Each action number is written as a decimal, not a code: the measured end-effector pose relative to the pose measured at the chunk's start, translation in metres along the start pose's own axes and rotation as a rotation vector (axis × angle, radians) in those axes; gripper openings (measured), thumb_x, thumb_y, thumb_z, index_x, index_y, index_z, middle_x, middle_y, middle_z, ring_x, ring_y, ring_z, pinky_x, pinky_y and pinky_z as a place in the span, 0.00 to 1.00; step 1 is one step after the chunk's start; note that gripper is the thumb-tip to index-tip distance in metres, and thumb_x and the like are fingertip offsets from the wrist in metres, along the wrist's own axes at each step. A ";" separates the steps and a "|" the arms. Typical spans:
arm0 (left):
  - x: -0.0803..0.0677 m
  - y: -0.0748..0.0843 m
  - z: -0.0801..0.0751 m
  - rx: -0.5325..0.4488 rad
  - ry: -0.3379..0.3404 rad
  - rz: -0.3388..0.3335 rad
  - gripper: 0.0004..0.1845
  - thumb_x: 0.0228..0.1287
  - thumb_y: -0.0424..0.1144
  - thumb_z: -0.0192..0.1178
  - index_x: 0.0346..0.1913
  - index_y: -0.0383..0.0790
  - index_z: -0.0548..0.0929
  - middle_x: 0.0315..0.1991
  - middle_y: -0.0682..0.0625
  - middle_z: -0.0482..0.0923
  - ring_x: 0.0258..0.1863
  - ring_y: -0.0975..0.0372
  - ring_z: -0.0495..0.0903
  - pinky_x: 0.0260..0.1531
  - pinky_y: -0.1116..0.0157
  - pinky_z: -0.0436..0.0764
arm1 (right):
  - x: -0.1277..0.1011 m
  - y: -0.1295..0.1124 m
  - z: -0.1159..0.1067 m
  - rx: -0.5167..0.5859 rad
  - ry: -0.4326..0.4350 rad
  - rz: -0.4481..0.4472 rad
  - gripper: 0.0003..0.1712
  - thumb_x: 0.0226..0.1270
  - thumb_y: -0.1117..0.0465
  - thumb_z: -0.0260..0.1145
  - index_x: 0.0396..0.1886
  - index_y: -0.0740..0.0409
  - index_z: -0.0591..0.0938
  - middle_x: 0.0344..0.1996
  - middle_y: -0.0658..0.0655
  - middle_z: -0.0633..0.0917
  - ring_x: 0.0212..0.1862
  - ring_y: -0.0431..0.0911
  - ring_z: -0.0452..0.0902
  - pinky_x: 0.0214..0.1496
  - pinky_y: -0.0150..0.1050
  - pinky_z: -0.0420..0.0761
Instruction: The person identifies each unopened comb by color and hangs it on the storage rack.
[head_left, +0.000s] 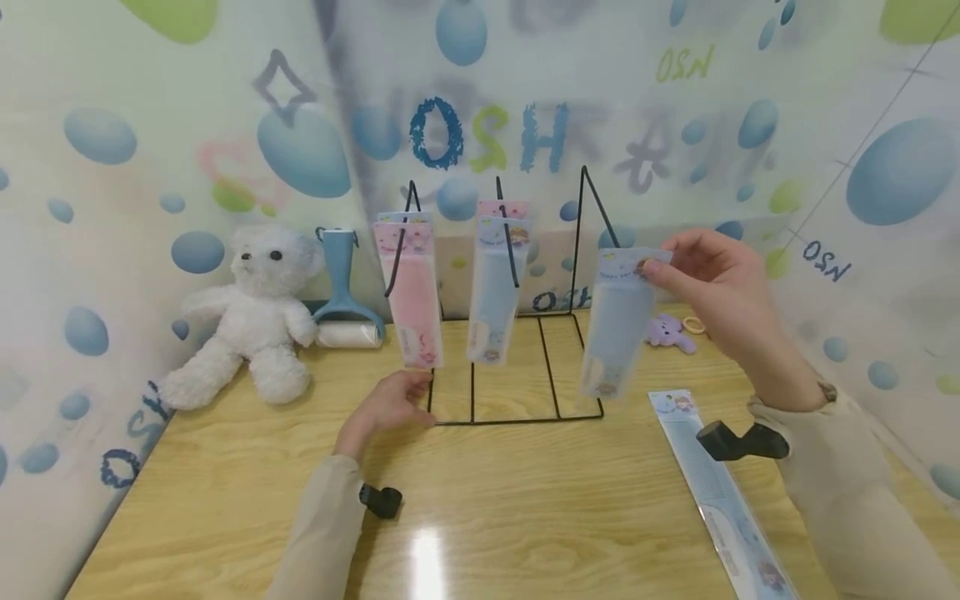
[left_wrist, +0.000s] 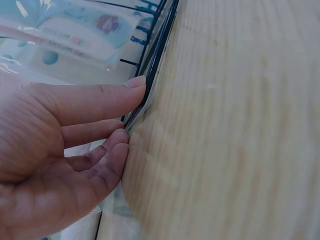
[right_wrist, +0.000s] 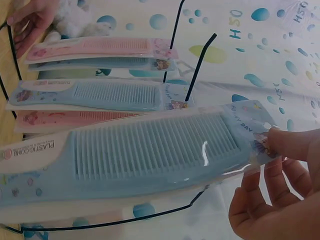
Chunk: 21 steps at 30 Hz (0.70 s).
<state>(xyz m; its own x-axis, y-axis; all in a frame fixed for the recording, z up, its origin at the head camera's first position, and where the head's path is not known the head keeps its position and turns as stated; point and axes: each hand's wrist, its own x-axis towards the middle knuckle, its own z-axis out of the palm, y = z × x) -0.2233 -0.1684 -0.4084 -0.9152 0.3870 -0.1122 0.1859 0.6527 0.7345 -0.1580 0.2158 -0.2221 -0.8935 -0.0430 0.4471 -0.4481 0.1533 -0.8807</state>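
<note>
My right hand [head_left: 712, 279] pinches the top corner of a blue plastic comb in a clear package [right_wrist: 155, 150]. The package hangs down in front of the right hook of a black wire display rack [head_left: 517, 422]; the hook's end is hidden behind its top. At the rack's front left corner, my left hand [left_wrist: 75, 150] grips the base wire between thumb and fingers. On the left hook hangs a pink packaged comb [head_left: 408, 292] with a blue one behind. A blue packaged comb [head_left: 498, 283] fronts a pink one on the middle hook.
Another blue packaged comb [head_left: 720, 492] lies on the table [head_left: 510, 508] at the right, beside my forearm. A white teddy bear [head_left: 266, 308] and a blue lint roller [head_left: 345, 292] stand at the left. Behind the right hand are a small purple toy [head_left: 670, 332] and a ring [head_left: 693, 325].
</note>
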 end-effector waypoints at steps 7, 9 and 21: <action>-0.001 0.001 0.000 -0.018 -0.002 0.005 0.38 0.48 0.31 0.73 0.63 0.23 0.69 0.55 0.34 0.75 0.55 0.45 0.74 0.57 0.51 0.73 | 0.010 0.004 0.003 -0.105 0.014 0.007 0.05 0.62 0.67 0.68 0.38 0.58 0.83 0.32 0.46 0.84 0.38 0.39 0.81 0.40 0.26 0.79; -0.001 0.001 0.000 -0.019 -0.005 0.002 0.39 0.48 0.31 0.73 0.64 0.24 0.69 0.55 0.34 0.75 0.55 0.45 0.74 0.58 0.50 0.73 | 0.012 0.006 0.003 -0.120 0.014 0.004 0.04 0.61 0.67 0.68 0.36 0.58 0.82 0.32 0.46 0.84 0.37 0.39 0.81 0.40 0.26 0.79; -0.001 0.000 -0.001 -0.014 -0.018 -0.001 0.39 0.50 0.32 0.72 0.64 0.24 0.68 0.56 0.34 0.75 0.56 0.45 0.73 0.58 0.50 0.73 | 0.024 0.012 0.008 -0.184 0.012 0.059 0.08 0.63 0.60 0.68 0.38 0.60 0.81 0.32 0.46 0.83 0.39 0.41 0.80 0.40 0.30 0.79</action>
<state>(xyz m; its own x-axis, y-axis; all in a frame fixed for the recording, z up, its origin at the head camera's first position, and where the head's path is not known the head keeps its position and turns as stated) -0.2224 -0.1695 -0.4070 -0.9090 0.3977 -0.1249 0.1797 0.6443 0.7433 -0.1848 0.2091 -0.2230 -0.9170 -0.0173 0.3984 -0.3810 0.3330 -0.8625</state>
